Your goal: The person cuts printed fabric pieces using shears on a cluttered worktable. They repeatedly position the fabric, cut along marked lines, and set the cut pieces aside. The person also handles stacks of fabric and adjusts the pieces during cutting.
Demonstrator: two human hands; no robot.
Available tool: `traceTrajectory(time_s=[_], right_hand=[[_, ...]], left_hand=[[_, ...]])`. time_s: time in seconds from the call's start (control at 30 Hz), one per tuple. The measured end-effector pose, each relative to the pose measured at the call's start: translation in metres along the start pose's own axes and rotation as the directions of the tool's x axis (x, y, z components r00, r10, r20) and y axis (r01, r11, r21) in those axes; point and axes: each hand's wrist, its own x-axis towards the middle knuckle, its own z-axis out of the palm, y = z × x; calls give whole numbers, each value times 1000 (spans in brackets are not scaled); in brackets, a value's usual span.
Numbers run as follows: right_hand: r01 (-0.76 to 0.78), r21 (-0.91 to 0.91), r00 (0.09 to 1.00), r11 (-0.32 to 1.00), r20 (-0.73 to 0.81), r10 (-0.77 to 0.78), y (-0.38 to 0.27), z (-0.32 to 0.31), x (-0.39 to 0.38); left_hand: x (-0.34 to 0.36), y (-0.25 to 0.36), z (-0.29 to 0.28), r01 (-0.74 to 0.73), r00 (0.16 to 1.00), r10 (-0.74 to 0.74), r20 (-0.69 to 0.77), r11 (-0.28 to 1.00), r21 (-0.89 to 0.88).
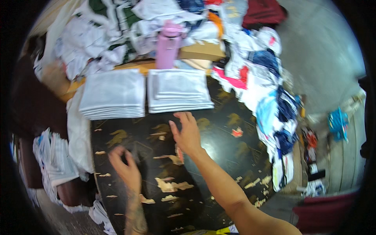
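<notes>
Two stacks of folded white cloth lie side by side at the far part of a worn black tabletop. The left stack is taller and even. On the right stack, a smaller folded piece rests on top. My right hand hovers just short of that right stack's near edge, thumb and fingers apart, holding nothing. Over the left side of the tabletop my left hand is slightly blurred, its fingers curved and parted from the thumb, with nothing visible between them.
Behind the stacks stands a pink bottle beside a brown cardboard piece. Loose white garments heap along the back, and colourful ones line the right edge. A folded cloth pile sits at the left.
</notes>
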Motion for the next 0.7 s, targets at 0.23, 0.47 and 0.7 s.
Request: traceTrajectory(time_s=[0.23, 0.47, 0.7], right_hand=[[-222, -327, 967, 919, -198, 163, 192, -215, -3], [-408, -243, 853, 880, -444, 273, 345, -327, 122], [-508, 388, 703, 769, -329, 630, 467, -346, 235]], left_hand=[[-163, 83, 114, -339, 815, 197, 545, 925, 172], [-181, 126, 169, -384, 838, -9, 546, 700, 602], [-179, 128, 171, -347, 846, -40, 532, 715, 607]])
